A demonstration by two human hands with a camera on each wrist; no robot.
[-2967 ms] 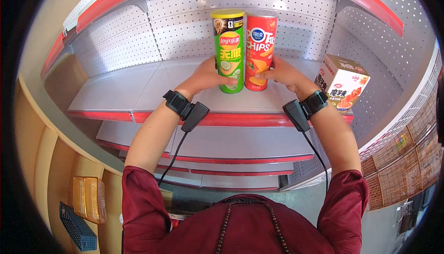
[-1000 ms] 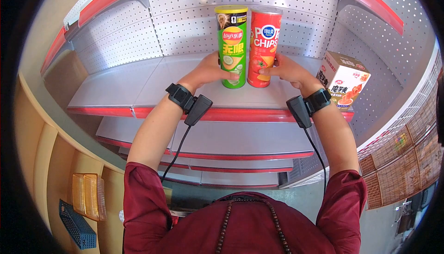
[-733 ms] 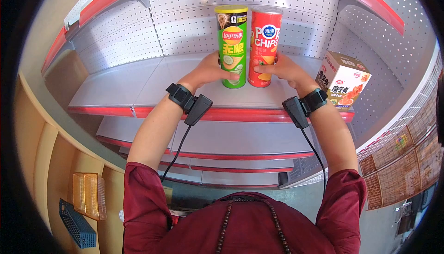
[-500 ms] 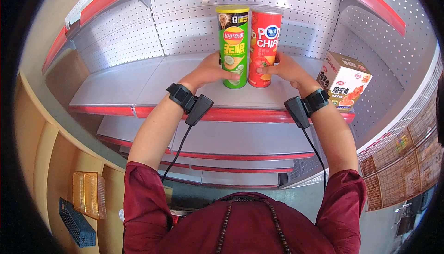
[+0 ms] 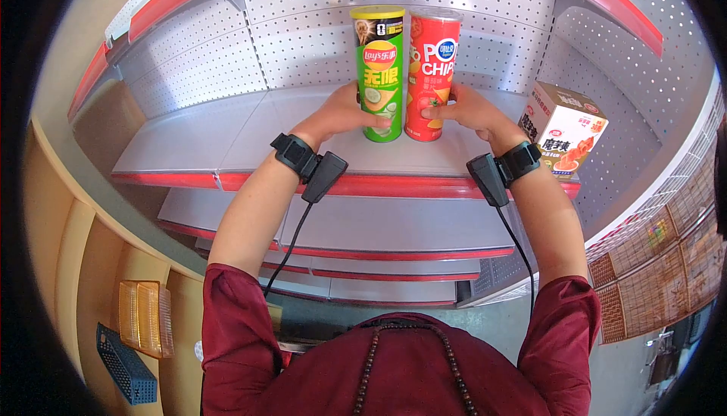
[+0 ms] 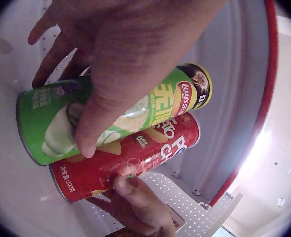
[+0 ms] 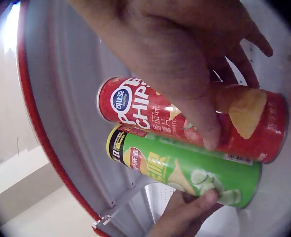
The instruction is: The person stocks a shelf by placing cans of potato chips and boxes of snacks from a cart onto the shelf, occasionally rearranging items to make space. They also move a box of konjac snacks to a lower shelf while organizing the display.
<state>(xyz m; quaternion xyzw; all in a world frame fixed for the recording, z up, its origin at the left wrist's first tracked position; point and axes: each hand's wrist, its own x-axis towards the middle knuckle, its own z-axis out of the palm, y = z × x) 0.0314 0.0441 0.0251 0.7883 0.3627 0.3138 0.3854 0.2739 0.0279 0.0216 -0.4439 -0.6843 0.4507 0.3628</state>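
Note:
On the upper shelf (image 5: 189, 139) two tall chip cans stand upright side by side with a narrow gap. My left hand (image 5: 337, 117) grips the green Lay's can (image 5: 381, 67) low down, thumb across its front and fingers behind. Around the lower part of the red potato chip can (image 5: 434, 60) is my right hand (image 5: 477, 117), its thumb (image 7: 204, 128) pressed on the front. In the right wrist view its other fingers spread behind the red can. The yellow lid (image 5: 377, 12) tops the green can, and the red logo faces slightly right.
A white and brown snack box (image 5: 572, 143) stands at the shelf's right end. Perforated panels (image 5: 303, 45) close the back, and a red edge strip (image 5: 394, 186) runs along the front. Lower shelves (image 5: 394, 226) lie beneath. An amber basket (image 5: 144, 317) and a blue basket (image 5: 125, 367) are lower left.
Both cans have shifted slightly right and back with my hands since the earliest frame. The red can has turned, its logo moving rightward, as my right thumb shifted over its front.

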